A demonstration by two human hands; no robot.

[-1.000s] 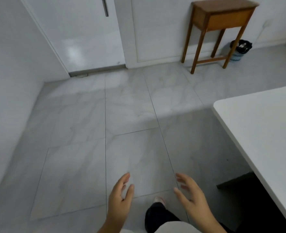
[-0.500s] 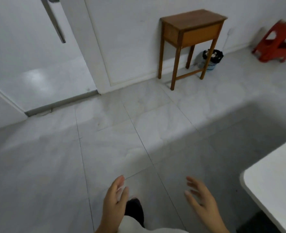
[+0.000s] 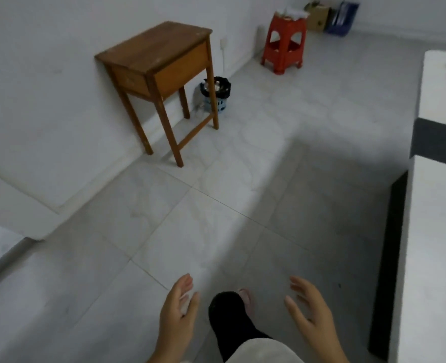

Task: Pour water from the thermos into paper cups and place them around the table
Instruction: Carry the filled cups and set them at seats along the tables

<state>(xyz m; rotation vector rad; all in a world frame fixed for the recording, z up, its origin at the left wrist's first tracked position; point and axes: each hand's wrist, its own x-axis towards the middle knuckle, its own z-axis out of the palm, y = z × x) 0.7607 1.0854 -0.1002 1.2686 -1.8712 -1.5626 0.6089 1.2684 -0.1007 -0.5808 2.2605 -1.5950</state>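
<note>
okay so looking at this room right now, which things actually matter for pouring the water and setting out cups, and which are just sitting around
For the job:
white table, along the right edge
left hand and right hand, both empty
No thermos or paper cups in view.

Just lying about:
wooden side table
waste bin
red stool
cardboard box

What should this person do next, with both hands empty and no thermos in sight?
Probably turn right toward the white table. The left hand and right hand hang open over bare grey floor tiles, and no thermos or cup shows ahead.
</note>
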